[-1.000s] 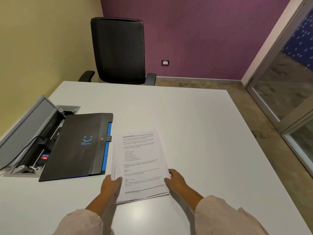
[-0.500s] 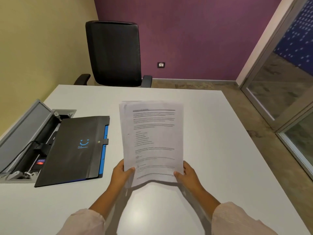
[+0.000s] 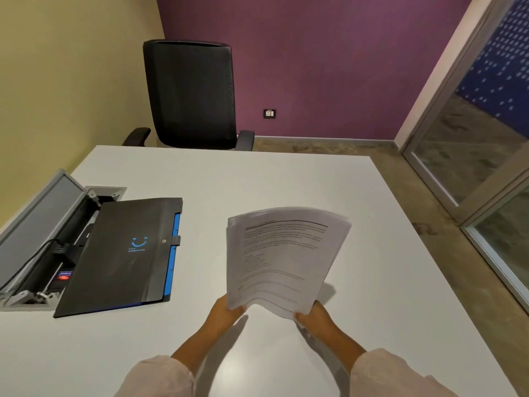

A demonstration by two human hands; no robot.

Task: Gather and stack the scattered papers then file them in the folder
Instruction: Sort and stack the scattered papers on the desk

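Observation:
A stack of printed white papers (image 3: 283, 256) is held off the white table (image 3: 286, 179), tilted to the right and bowed. My left hand (image 3: 226, 310) grips its lower left corner and my right hand (image 3: 315, 315) grips its lower right corner. The black folder (image 3: 120, 253) with a blue smiley logo and blue edge lies closed and flat on the table to the left of the papers, its strap fastened over the flap.
An open grey cable box (image 3: 37, 242) with plugs and wires is set into the table's left edge, partly under the folder. A black office chair (image 3: 191, 93) stands at the far side. The table's right edge drops to the floor beside a glass partition (image 3: 472, 156).
The papers lay on the table a second ago with my hands at their lower edge. Both hands lifted the stack upright, and it now tilts and sits further right.

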